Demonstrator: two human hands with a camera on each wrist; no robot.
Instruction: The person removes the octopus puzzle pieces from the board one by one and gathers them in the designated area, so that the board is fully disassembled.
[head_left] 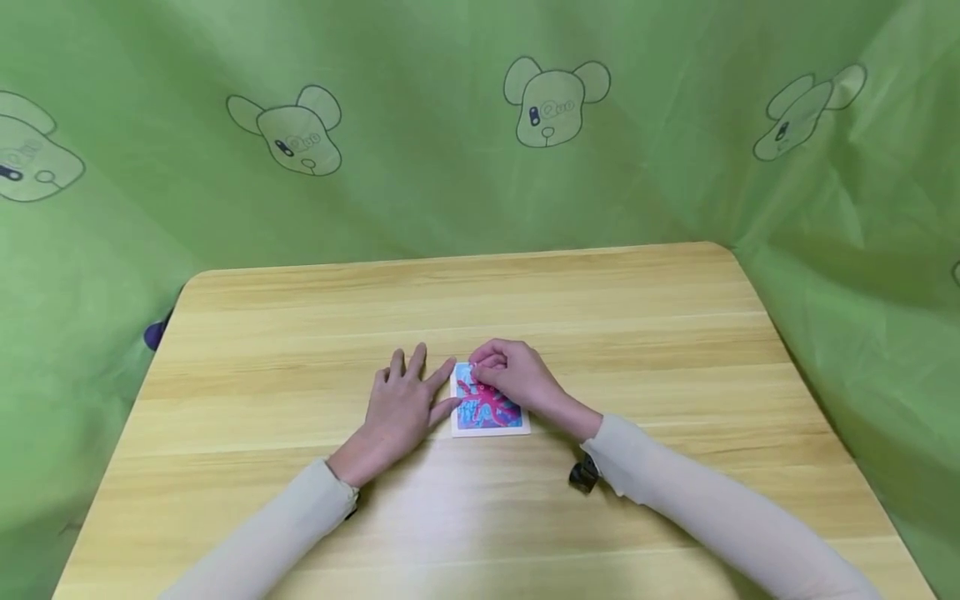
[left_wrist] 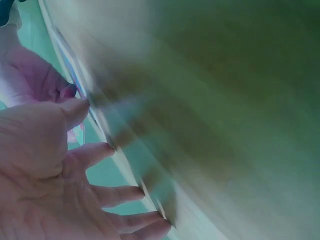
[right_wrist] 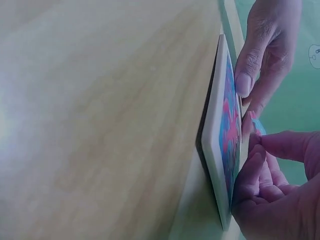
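Observation:
A small square jigsaw puzzle [head_left: 489,419] in a white frame shows a pink octopus on blue. It lies flat on the wooden table. My left hand [head_left: 400,406] is spread along its left side, thumb on the lower left edge and the other fingers on the table. Over the upper part of the picture, my right hand [head_left: 522,377] pinches a small pink and blue puzzle piece [right_wrist: 258,125] between thumb and forefinger. The right hand's other fingers curl close above the board and cover its upper right part.
The wooden table [head_left: 300,333] has rounded far corners. Green cloth [head_left: 435,167] printed with bear heads hangs behind it and on both sides. A dark object [head_left: 154,334] pokes out by the table's left edge. A black wrist device [head_left: 583,475] hangs at the right cuff.

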